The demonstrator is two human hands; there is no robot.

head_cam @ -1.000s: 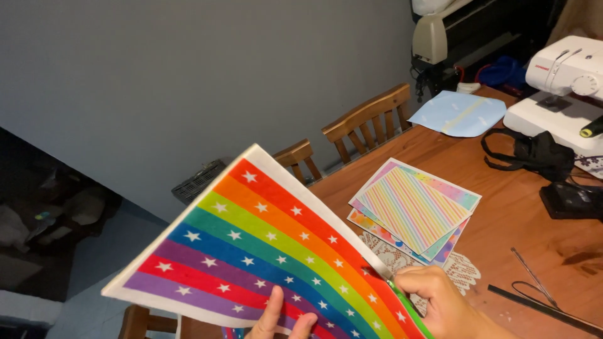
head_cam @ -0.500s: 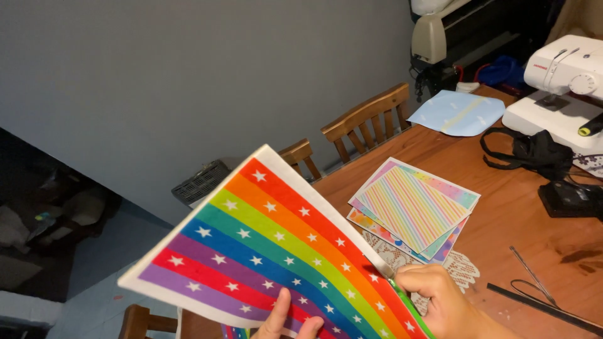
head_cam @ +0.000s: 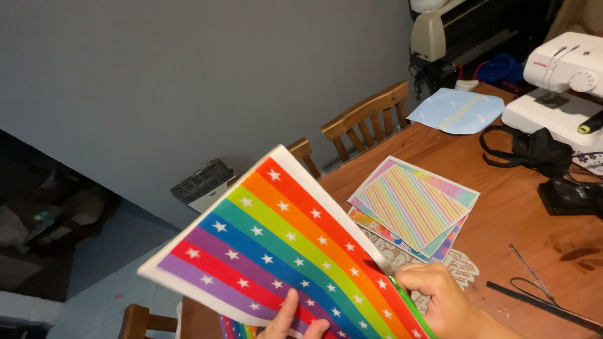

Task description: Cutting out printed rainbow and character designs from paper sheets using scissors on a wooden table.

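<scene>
Rainbow sheet (head_cam: pixel 276 251) is gripped by both hands, left (head_cam: pixel 295 320) and right (head_cam: pixel 449 301), over a wooden table (head_cam: pixel 521 220) strewn with papers (head_cam: pixel 411 207); grey wall (head_cam: pixel 188 81) behind.

The rainbow sheet (head_cam: pixel 282 251) is smooth paper with a slight sheen. The striped sheets (head_cam: pixel 414 204) look like matt paper. The table (head_cam: pixel 515 207) is polished wood, the sewing machine (head_cam: pixel 559 81) glossy white plastic, the doily (head_cam: pixel 461 267) lace cloth.

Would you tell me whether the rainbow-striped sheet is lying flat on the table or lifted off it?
Lifted: the rainbow-striped sheet is held tilted above the table by both hands.
</scene>
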